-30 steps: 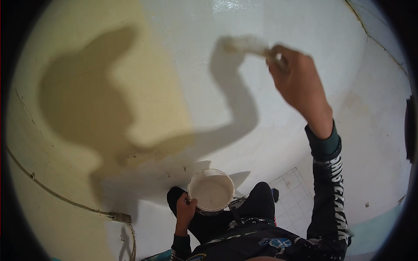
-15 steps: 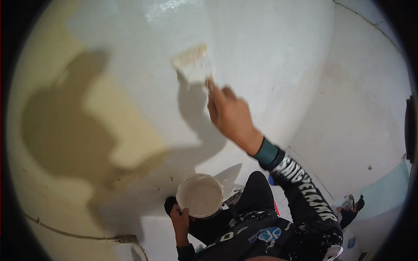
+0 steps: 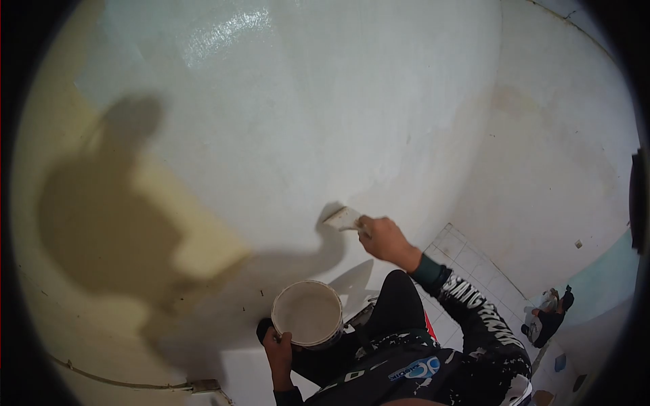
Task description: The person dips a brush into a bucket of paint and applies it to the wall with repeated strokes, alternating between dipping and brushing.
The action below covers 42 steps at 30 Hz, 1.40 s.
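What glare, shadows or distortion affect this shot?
Head view: glare at upper left on the wall; a large shadow over the yellow area, its arm reaching the brush; fisheye bending toward the edges, with black corners.

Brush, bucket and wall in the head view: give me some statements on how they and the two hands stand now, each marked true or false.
1. The right hand holds the brush. True.
2. The brush is dipped in the bucket. False: it is outside the bucket, over by the pale part of the wall.
3. The left hand grips the bucket at its rim. True.
4. The bucket is upside down. False: its open top faces up, showing pale contents.
5. A dark shadow falls across the yellow part of the wall. True.
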Motion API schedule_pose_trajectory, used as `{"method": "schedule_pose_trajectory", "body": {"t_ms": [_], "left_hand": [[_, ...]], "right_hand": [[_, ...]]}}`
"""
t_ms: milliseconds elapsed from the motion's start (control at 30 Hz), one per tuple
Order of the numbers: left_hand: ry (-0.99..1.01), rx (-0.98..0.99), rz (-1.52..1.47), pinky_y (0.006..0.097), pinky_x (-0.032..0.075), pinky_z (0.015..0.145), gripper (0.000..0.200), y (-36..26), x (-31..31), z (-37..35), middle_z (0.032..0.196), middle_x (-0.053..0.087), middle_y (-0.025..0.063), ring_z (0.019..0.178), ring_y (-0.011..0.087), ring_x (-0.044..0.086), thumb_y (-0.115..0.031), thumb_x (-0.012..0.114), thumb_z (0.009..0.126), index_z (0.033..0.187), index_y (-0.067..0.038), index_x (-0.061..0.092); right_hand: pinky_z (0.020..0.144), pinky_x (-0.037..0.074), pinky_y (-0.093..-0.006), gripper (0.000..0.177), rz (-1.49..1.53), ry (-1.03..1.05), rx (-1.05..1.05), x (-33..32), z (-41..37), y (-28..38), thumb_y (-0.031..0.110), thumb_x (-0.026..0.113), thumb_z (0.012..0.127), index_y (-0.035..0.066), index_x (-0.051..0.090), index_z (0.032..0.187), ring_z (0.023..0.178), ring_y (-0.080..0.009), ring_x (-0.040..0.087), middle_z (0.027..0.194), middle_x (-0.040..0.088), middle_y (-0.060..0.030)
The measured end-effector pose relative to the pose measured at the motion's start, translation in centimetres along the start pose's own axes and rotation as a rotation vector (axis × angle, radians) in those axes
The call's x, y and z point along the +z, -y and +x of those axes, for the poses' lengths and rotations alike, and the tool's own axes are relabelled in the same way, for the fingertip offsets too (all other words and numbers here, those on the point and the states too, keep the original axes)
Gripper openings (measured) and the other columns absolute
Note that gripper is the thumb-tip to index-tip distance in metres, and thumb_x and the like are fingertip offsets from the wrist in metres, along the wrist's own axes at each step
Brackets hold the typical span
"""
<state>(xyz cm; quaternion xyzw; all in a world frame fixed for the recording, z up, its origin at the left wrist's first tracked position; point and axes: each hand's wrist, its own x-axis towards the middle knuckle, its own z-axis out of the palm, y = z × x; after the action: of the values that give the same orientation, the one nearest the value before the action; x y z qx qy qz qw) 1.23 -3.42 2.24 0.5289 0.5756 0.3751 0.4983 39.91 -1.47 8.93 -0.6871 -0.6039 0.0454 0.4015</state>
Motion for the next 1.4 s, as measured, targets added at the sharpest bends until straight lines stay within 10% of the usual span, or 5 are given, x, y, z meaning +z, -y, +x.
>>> {"method": "schedule_pose_trajectory", "body": {"t_ms": [400, 667, 867, 1200, 1400], "left_hand": [[-0.013, 0.100, 0.031, 0.0325, 0.055, 0.046, 0.015, 1.3, -0.4, 0.3, 0.075, 0.057, 0.0082, 0.057, 0.0175, 0.064, -0.003, 0.067, 0.084, 0.086, 0.003, 0.053], [0.039, 0.022, -0.049, 0.0331, 0.059, 0.049, 0.017, 1.2, -1.1, -0.5, 0.076, 0.060, 0.0095, 0.062, 0.0197, 0.070, -0.004, 0.070, 0.086, 0.088, 0.004, 0.055], [-0.017, 0.105, 0.074, 0.0326, 0.057, 0.049, 0.019, 1.6, -1.2, -0.7, 0.076, 0.059, 0.0082, 0.060, 0.0178, 0.068, -0.006, 0.072, 0.086, 0.086, 0.003, 0.055], [0.037, 0.003, -0.024, 0.0329, 0.055, 0.051, 0.024, 0.9, -0.9, -0.7, 0.073, 0.061, 0.0093, 0.059, 0.0181, 0.068, -0.008, 0.073, 0.085, 0.079, 0.001, 0.051], [0.009, 0.111, 0.139, 0.0326, 0.054, 0.052, 0.024, 6.9, -1.6, 2.3, 0.071, 0.061, 0.0094, 0.059, 0.0183, 0.068, -0.009, 0.073, 0.083, 0.078, 0.001, 0.051]], "right_hand": [[0.070, 0.055, -0.0455, 0.017, -0.086, -0.276, -0.300, -20.1, 11.9, 17.2, 0.006, 0.066, 0.086, -0.003, 0.072, 0.099, 0.071, -0.0434, 0.067, 0.077, 0.068, -0.0265], [0.050, 0.031, -0.0306, 0.025, 0.069, -0.684, -0.442, -24.1, 17.9, 23.8, 0.015, 0.068, 0.095, 0.001, 0.070, 0.116, 0.054, -0.0079, 0.038, 0.059, 0.052, -0.0019], [0.063, 0.051, -0.0486, 0.027, -0.071, -0.642, -0.557, -17.3, 17.5, 19.4, 0.002, 0.064, 0.089, -0.004, 0.064, 0.116, 0.066, -0.0438, 0.063, 0.076, 0.066, -0.0241], [0.054, 0.045, -0.0411, 0.020, 0.175, -0.288, -0.215, -14.7, 7.5, 13.5, 0.001, 0.066, 0.090, -0.004, 0.062, 0.109, 0.055, -0.0352, 0.058, 0.068, 0.061, -0.0210], [0.052, 0.038, -0.0308, 0.020, -0.052, -0.808, -0.574, -25.2, 16.3, 21.1, 0.013, 0.067, 0.097, -0.002, 0.067, 0.110, 0.057, -0.0132, 0.040, 0.065, 0.049, -0.0103]]}}
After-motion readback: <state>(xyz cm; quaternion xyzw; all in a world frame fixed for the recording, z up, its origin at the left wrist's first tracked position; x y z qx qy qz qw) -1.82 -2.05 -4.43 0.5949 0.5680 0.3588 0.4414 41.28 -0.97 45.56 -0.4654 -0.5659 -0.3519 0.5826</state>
